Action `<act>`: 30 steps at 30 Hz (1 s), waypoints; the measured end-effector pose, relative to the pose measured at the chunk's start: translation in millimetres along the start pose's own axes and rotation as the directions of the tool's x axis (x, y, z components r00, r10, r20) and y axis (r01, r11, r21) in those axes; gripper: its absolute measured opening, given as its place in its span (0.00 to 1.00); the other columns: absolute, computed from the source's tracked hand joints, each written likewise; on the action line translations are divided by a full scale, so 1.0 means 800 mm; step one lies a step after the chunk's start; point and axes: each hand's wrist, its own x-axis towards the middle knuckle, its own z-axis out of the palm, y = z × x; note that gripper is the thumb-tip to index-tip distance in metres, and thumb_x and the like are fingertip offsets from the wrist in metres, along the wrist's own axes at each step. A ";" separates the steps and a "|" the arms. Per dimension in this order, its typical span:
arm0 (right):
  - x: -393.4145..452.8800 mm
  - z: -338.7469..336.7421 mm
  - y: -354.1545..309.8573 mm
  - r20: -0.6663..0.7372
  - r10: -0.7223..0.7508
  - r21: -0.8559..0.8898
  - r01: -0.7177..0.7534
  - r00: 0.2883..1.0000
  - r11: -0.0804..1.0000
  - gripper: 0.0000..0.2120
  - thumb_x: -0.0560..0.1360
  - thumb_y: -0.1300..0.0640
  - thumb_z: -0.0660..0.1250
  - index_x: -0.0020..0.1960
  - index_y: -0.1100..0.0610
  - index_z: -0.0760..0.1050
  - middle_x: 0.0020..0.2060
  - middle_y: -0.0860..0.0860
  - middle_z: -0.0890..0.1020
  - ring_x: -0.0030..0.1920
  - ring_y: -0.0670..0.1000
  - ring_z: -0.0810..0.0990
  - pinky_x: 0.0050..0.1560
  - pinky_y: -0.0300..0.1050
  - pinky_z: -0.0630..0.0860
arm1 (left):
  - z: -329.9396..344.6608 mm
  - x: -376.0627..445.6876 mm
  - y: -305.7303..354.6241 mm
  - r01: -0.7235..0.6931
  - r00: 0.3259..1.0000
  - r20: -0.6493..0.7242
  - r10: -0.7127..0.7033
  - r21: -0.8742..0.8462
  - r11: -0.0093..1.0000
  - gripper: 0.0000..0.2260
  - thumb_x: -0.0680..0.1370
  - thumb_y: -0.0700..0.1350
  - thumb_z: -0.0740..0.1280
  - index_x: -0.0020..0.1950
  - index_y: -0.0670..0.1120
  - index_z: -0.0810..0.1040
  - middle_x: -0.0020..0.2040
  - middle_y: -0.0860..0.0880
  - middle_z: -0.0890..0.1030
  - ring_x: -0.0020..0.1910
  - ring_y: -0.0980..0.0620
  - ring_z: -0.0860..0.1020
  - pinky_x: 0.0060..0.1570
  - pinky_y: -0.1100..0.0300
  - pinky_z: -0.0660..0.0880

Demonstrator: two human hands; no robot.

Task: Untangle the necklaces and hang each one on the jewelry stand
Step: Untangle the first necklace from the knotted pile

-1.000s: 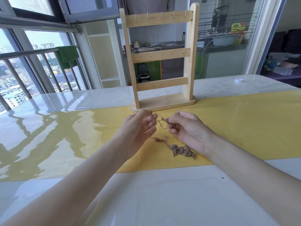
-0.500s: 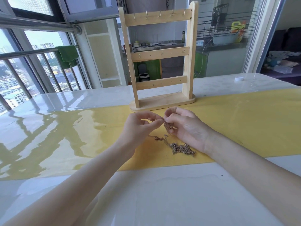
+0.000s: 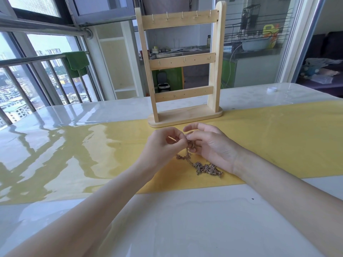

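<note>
I see my left hand [image 3: 165, 143] and right hand [image 3: 207, 143] pinching the tangled gold necklaces [image 3: 202, 166] at frame centre, wooden jewelry stand [image 3: 182, 62] just above, hooks bare

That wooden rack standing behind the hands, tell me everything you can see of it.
The jewelry stand is pale, unfinished-looking wood: two uprights on an oval base, joined by three crossbars. Small metal hooks line the top bar; the lower two show a few hooks and some empty holes. Nothing hangs on it. It stands upright, its base straddling the far edge of the yellow mat on the white table. Neither hand touches it.
</note>
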 end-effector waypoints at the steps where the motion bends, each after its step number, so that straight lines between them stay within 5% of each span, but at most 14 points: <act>1: 0.000 0.000 0.000 0.005 0.008 0.004 -0.008 1.000 1.000 0.08 0.75 0.70 0.62 0.49 0.59 0.74 0.35 0.54 0.75 0.33 0.49 0.72 0.34 0.39 0.68 | 0.000 0.000 -0.001 -0.005 1.000 -0.005 0.005 0.003 1.000 0.08 0.74 0.40 0.66 0.35 0.47 0.76 0.27 0.59 0.75 0.29 0.58 0.70 0.36 0.60 0.69; 8: 0.000 -0.003 -0.001 -0.009 0.027 0.114 -0.026 1.000 0.993 0.10 0.74 0.71 0.64 0.52 0.60 0.73 0.32 0.54 0.75 0.32 0.49 0.72 0.28 0.37 0.69 | -0.004 0.000 -0.002 -0.182 0.981 -0.070 0.180 -0.027 0.983 0.09 0.73 0.34 0.69 0.42 0.47 0.74 0.36 0.54 0.78 0.36 0.60 0.75 0.34 0.71 0.69; 22: 0.000 0.001 -0.001 -0.051 0.014 0.147 -0.007 0.999 0.989 0.13 0.73 0.72 0.66 0.54 0.61 0.72 0.32 0.54 0.77 0.31 0.48 0.71 0.27 0.36 0.68 | -0.002 -0.004 -0.004 -0.297 0.946 -0.083 0.312 0.159 0.942 0.12 0.71 0.37 0.73 0.44 0.51 0.73 0.37 0.56 0.77 0.37 0.61 0.74 0.36 0.68 0.71; 30: -0.001 0.000 -0.001 -0.059 0.014 0.123 -0.007 0.998 0.992 0.11 0.73 0.71 0.66 0.52 0.61 0.72 0.30 0.52 0.76 0.31 0.48 0.73 0.29 0.37 0.70 | -0.005 0.000 -0.005 -0.252 0.966 -0.055 0.253 0.038 0.967 0.09 0.73 0.35 0.71 0.46 0.44 0.73 0.36 0.54 0.79 0.33 0.60 0.74 0.33 0.69 0.71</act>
